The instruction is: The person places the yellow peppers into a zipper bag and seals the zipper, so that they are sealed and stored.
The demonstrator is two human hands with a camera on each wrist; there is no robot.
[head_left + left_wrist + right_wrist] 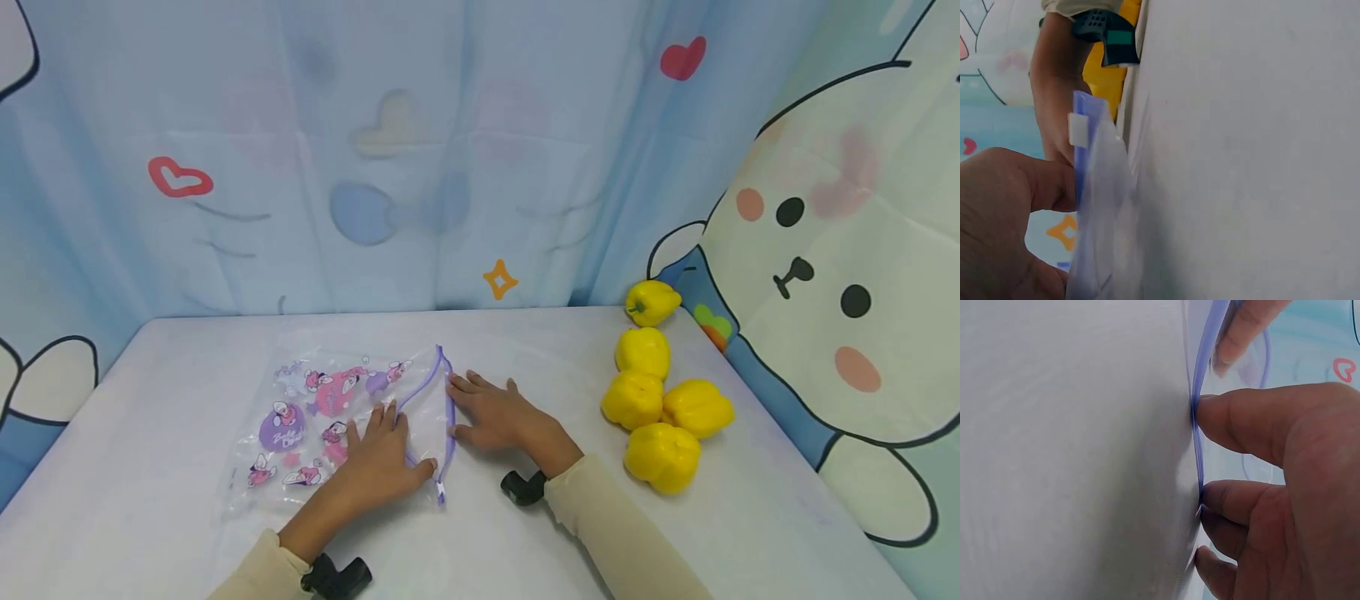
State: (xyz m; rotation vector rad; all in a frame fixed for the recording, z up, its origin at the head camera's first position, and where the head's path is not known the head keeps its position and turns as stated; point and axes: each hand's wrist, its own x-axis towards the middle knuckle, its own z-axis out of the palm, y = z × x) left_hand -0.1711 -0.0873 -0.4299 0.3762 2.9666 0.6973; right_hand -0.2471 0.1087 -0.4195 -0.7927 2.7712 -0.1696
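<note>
A clear zip bag (315, 417) printed with pink and purple cartoon figures lies flat on the white table (187, 350). Its purple zip edge (448, 412) faces right and stands slightly parted. My left hand (386, 446) rests flat on the bag, thumb stretched toward the zip's near end. My right hand (487, 410) lies just right of the bag, with its fingertips touching the zip edge. In the right wrist view those fingertips (1210, 412) press against the purple strip (1196, 437). The left wrist view has my left thumb (1041, 181) beside the strip and its white tab (1079, 130).
Several yellow bell peppers (660, 400) sit in a cluster on the table's right side, near a cartoon rabbit backdrop (825, 275). A pale blue printed curtain (420, 150) closes off the back. Bare table surface lies between the bag and the peppers.
</note>
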